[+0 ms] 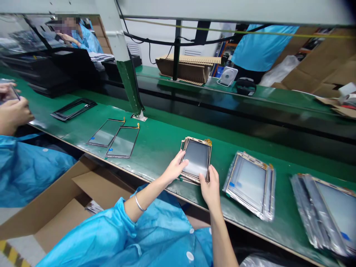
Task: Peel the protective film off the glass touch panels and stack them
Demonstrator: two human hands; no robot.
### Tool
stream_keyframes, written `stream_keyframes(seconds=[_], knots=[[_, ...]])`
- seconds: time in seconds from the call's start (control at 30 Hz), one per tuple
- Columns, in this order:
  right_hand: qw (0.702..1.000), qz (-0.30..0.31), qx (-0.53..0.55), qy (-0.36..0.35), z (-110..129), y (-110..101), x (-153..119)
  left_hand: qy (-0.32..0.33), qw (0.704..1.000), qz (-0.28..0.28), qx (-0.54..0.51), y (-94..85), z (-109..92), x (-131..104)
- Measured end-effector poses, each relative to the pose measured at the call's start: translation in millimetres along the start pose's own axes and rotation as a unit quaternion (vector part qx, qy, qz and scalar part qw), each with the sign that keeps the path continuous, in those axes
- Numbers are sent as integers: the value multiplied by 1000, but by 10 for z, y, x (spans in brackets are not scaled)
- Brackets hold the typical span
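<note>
A small stack of touch screen panels [197, 157] with pale frames and dark glass lies in front of me on the green workbench [158, 148]. My left hand [176, 167] grips its left edge, thumb over the glass and fingers partly hidden. From the lower right corner my right hand [210, 185] holds the same stack, thumb on the front edge and fingers along the side. An orange flex cable [208, 142] sticks out at the top right corner. To the left lie two clear glass panels [122, 142] with thin dark borders, overlapping slightly.
Right of my hands are a plastic-wrapped panel stack [247, 181] and a larger wrapped stack [319, 207]. Black frames [73, 108] lie farther left, near a co-worker's hands [13, 107]. A green-and-white post [128, 78] rises behind. An open cardboard box [66, 200] stands below the bench edge.
</note>
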State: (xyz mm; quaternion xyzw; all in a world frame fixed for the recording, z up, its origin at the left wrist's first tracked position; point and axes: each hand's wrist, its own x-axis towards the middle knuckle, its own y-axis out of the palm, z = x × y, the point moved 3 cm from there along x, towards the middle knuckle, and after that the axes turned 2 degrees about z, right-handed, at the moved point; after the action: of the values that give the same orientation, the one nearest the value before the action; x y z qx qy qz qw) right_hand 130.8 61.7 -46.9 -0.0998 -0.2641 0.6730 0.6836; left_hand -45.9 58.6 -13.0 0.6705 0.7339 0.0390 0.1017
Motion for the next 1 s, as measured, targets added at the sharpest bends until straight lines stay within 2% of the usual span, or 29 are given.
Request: stream_keyframes(seconds=[0.2,0.37,0.57,0.73,0.87,1.0], knots=[[998,-22,52,31,33,-33,40,-23,997,-19,-78,5,-62,-105],[992,-35,95,78,-66,-57,111,-84,987,-4,-140,-186,-134,-120],[978,-45,144,142,-282,-67,460,-143,974,22,-173,-389,-146,-157],[969,-35,179,165,-264,-3,673,-193,966,62,-160,-454,-212,-98],[965,-42,195,168,-219,52,693,-223,960,107,-131,-385,-306,33],[966,-55,201,154,-159,71,630,-230,959,122,-108,-67,-300,296]])
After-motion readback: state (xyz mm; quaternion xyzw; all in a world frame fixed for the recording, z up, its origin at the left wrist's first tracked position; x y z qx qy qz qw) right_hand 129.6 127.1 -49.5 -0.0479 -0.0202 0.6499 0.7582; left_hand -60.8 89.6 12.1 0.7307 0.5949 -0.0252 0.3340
